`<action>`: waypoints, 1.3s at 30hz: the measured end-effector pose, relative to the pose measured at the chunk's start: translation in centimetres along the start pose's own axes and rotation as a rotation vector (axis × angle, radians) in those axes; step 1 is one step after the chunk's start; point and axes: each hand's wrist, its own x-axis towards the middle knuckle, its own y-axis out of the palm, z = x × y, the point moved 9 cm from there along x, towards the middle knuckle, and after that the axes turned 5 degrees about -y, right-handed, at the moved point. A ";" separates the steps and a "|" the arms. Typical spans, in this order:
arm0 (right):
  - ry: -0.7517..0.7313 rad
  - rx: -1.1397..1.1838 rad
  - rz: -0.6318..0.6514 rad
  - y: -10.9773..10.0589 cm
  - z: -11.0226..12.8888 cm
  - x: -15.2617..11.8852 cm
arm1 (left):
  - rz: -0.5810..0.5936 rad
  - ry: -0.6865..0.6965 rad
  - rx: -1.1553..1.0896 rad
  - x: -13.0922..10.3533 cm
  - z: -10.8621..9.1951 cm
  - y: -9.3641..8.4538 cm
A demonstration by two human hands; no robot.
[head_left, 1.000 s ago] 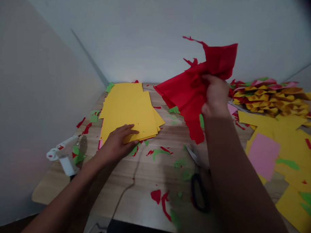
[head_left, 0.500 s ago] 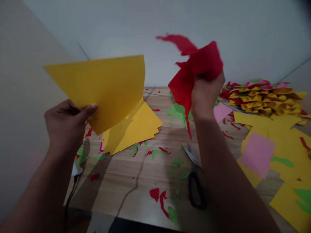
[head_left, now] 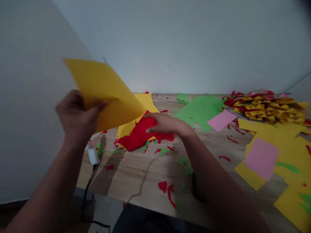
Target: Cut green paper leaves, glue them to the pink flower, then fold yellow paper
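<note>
A yellow sheet [head_left: 103, 87] is pinched between the thumb and fingers of my left hand [head_left: 77, 115], raised above the table's left part. My right hand [head_left: 163, 124] rests at crumpled red paper [head_left: 139, 132], its thumb and fingers apart over the paper's right side. The red paper lies on a stack of yellow sheets [head_left: 148, 101]. Whether the right fingers still grip any of it is hard to see. Scissors [head_left: 196, 188] are mostly hidden under my right forearm.
A pile of folded papers [head_left: 269, 107] sits at the back right. Yellow sheets [head_left: 291, 149] with pink squares [head_left: 262, 158] lie on the right. Green paper [head_left: 201, 109], red scraps and a white plug [head_left: 93, 156] with black cable are on the wooden table [head_left: 132, 175].
My right hand has moved down and left, and the red paper now lies on the yellow stack. My left hand has shifted right in view with its sheet, which is tilted differently.
</note>
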 end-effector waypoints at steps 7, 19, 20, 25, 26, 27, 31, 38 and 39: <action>-0.241 -0.220 -0.420 -7.6 5.8 -4.2 | 0.612 0.435 0.344 -8.3 -5.2 6.9; -0.168 -0.429 -0.323 3.1 6.7 -23.6 | 0.953 0.533 0.022 -19.4 -4.4 5.0; -0.185 -0.370 -0.274 4.4 6.7 -23.9 | 0.974 0.494 0.020 -19.8 -3.0 4.9; -0.152 -0.200 -0.217 6.6 5.3 -23.0 | 1.120 0.166 0.006 -21.5 3.1 4.9; -0.134 -0.184 -0.221 6.3 5.0 -22.4 | 1.107 0.098 0.013 -21.6 3.9 4.7; -0.104 -0.163 -0.226 5.9 4.7 -21.8 | 1.084 0.033 0.014 -21.6 4.5 4.5; 0.159 -0.050 -0.348 3.7 2.4 -18.8 | 0.881 -0.218 0.042 -21.4 6.6 3.4; 0.125 0.144 -0.719 1.3 3.2 -17.9 | 0.695 -0.379 -0.207 -20.2 7.1 1.1; 0.096 0.195 -0.775 0.9 3.5 -18.7 | 0.701 -0.402 -0.249 -19.9 6.9 0.8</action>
